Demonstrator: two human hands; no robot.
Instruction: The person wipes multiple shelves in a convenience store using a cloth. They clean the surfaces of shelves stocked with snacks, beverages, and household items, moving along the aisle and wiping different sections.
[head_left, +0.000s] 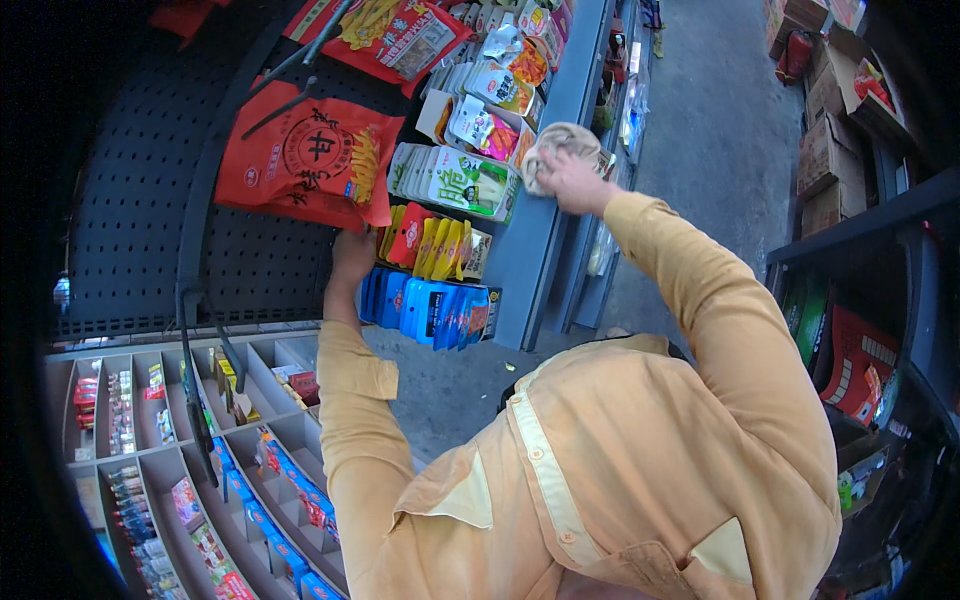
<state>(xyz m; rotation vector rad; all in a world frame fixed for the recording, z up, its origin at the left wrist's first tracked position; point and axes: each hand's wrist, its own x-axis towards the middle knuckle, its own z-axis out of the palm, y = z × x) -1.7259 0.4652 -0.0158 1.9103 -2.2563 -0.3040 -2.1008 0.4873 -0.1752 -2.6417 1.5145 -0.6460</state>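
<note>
My right hand (574, 180) holds a crumpled pale cloth (559, 142) against the front edge of the grey-blue metal shelf (517, 270). Beside the cloth stand boxes of small snack packets, among them white and green packets (457, 180) and white packets with a pink picture (487, 135). My left hand (354, 255) reaches to the shelf's left end, under a large red snack bag (300, 157) that hangs from a metal hook. That bag hides its fingers, so its grip cannot be seen. Yellow packets (442, 247) and blue packets (427, 307) stand nearest to it.
Empty metal hooks (196, 405) jut from the dark pegboard (135, 210) at left. Below it is a compartmented rack (225, 442) of small goods. Across the concrete aisle (712, 112) are cardboard boxes (825, 157) and another dark shelf (862, 210).
</note>
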